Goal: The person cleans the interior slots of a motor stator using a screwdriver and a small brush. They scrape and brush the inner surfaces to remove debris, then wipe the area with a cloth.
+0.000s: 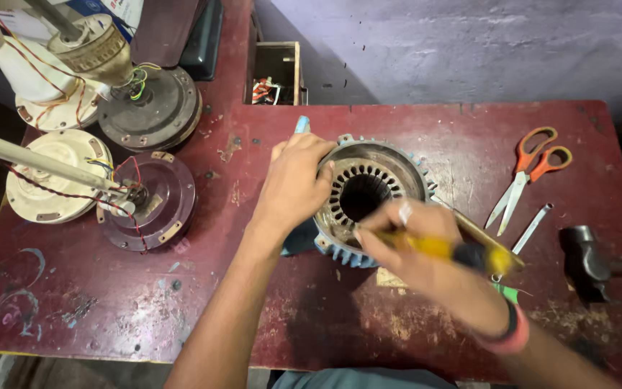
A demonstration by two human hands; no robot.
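Note:
A blue finned motor housing (368,189) with a slotted steel stator core inside lies on the dark red worktable (181,302). My left hand (293,180) grips its left rim, fingers curled over the edge. My right hand (415,245) is blurred in motion at the housing's near rim, closed around a yellow-and-black handled tool (462,250). The tool's tip is hidden by my fingers.
Orange-handled scissors (527,176), a small metal strip (532,227) and a hammer (588,263) lie at the right. Several ceiling-fan motors with wires (149,205) stand at the left. A small wooden box (276,72) sits beyond the table's far edge.

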